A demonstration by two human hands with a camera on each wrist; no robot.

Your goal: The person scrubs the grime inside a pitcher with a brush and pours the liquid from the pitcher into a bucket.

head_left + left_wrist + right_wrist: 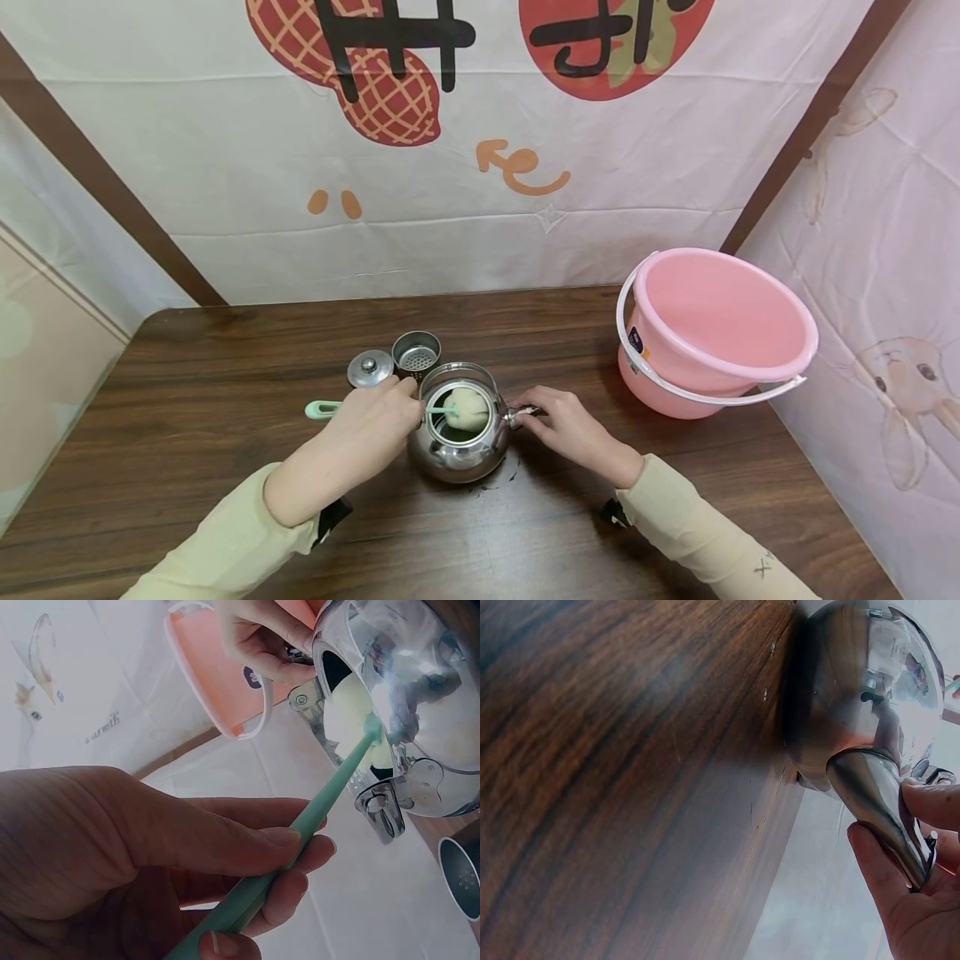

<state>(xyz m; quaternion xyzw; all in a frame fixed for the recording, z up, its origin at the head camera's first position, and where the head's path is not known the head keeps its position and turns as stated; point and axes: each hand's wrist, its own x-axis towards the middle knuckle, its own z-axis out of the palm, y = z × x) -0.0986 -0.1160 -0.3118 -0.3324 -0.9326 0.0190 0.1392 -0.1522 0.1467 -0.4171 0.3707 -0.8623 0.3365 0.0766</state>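
Observation:
A shiny metal kettle (457, 461) stands on the table with its top uncovered. My left hand (358, 435) holds the green handle of a bottle brush (330, 793), thumb laid along it and fingers wrapped beneath. Inside the kettle's mouth sits the brush's pale sponge head (468, 409); its lower part is hidden by the rim. On the other side, my right hand (564, 427) grips the kettle's spout (871, 796) between thumb and fingers. The kettle's bail handle (471, 367) rises behind the opening.
Behind the kettle, to the left, are a metal lid (365, 372) with a knob and a perforated metal strainer cup (416, 353). A pink bucket (675, 383) with a white handle stands at the right. Printed cloth (450, 250) hangs behind the wooden table (247, 367).

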